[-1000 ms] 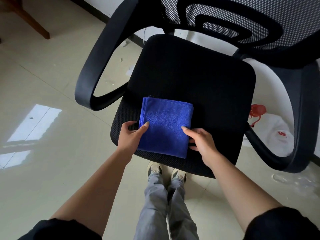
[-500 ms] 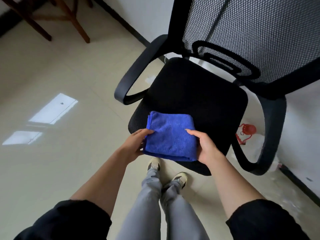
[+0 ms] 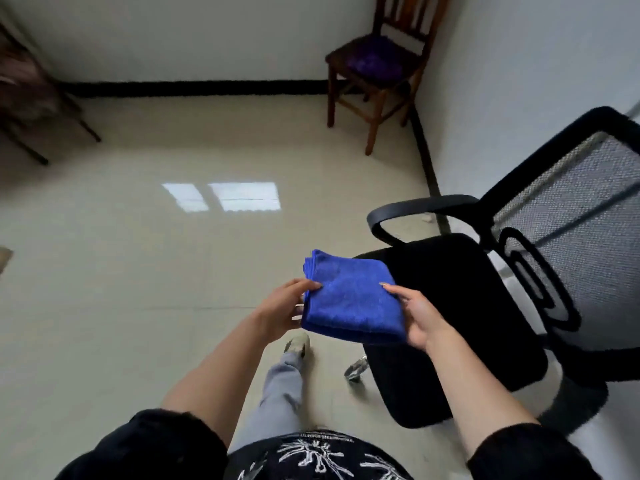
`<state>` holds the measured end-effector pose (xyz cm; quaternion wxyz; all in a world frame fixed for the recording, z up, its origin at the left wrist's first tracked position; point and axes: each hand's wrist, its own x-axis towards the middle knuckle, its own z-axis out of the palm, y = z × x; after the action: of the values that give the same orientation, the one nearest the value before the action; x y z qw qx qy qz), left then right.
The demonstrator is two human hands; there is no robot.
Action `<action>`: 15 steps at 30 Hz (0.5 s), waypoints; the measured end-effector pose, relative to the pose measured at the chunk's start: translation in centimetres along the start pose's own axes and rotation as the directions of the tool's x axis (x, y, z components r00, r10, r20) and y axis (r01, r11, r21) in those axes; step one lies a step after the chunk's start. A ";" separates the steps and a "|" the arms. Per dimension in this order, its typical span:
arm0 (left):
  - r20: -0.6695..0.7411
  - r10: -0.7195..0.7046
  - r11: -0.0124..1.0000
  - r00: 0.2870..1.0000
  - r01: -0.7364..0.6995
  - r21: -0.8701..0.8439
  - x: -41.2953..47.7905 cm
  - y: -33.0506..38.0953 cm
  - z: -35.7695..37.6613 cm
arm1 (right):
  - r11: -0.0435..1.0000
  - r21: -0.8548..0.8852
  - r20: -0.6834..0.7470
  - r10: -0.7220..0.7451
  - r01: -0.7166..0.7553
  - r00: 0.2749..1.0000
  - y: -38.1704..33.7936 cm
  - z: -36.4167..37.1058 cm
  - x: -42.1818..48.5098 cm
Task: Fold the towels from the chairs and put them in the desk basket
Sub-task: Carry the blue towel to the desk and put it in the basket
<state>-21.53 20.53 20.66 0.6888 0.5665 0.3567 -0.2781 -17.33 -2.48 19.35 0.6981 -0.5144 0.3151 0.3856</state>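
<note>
View from a head-worn camera, looking down at a person's two bare forearms stretched out over a pale tiled floor [image 3: 138, 289]. Between the hands is a blue towel [image 3: 349, 303], folded into a thick, neat square of several layers.

The towel is in the air and touches no furniture. It hangs just off the front edge of the black seat of a mesh-backed office chair [image 3: 457, 299], which stands to the person's right.

The left hand [image 3: 280, 315] holds the towel's left edge, thumb on top and fingers tucked underneath. The right hand [image 3: 422, 323] mirrors it on the right edge, thumb lying across the top and palm cupped below. Both hands are grasping the towel. Each grip sits at the middle of a side, so the towel spans the gap between them and lies nearly flat.

This two-sided hold probably serves to keep the stacked layers from sliding apart or falling open while the towel is carried. The fold looks finished, so the step in hand seems to be taking the towel to the basket. No desk or basket is in view.

Against the far wall stands a wooden chair [image 3: 408, 15] with something purple [image 3: 375, 62] on its seat. Whether that is another towel or a cushion cannot be told from here.
</note>
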 end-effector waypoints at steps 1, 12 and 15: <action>-0.038 0.025 0.998 0.999 -0.027 -0.054 -1.5 -1.2 -1.1 | 0.999 -0.044 0.053 0.006 -0.003 0.999 0.4 1.1 -0.2; -0.437 0.072 0.853 0.897 -0.282 -0.439 -18.4 -14.7 -11.9 | 0.791 -0.609 0.326 0.184 0.057 0.927 9.2 16.1 -5.1; -0.537 0.058 0.797 0.842 -0.363 -0.484 -23.1 -18.1 -14.0 | 0.690 -0.713 0.384 0.241 0.121 0.892 12.8 20.4 -7.0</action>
<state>-51.90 30.07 27.24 0.7375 0.4245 0.5196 0.0769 -30.99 17.86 24.69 0.4792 -0.6321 -0.0142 0.6088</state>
